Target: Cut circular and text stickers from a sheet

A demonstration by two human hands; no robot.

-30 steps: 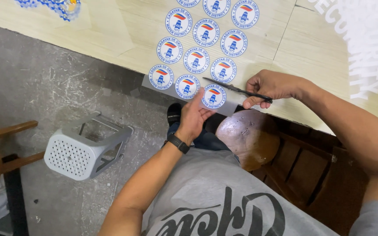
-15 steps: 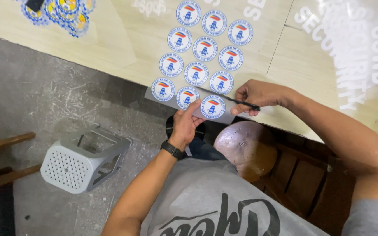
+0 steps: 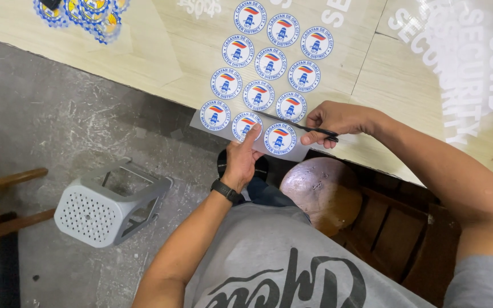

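A clear sheet [image 3: 269,68] of several round blue-and-white stickers hangs over the near edge of a pale wooden table [image 3: 161,51]. My left hand [image 3: 242,158] holds the sheet's overhanging end from below, fingers under a sticker. My right hand [image 3: 335,121] grips black scissors [image 3: 300,126], whose blades reach left across the sheet between the lowest sticker row and the row above it.
A grey plastic stool [image 3: 109,202] lies tipped on the concrete floor at left. A round wooden stool top [image 3: 322,191] sits below the table edge. More stickers [image 3: 84,12] lie at the table's far left. White cut letters [image 3: 463,68] cover the right side.
The view has shifted slightly, so the sheet sits lower in frame. My left hand has moved a little further under the sheet end. The scissors stay along the same cut line.
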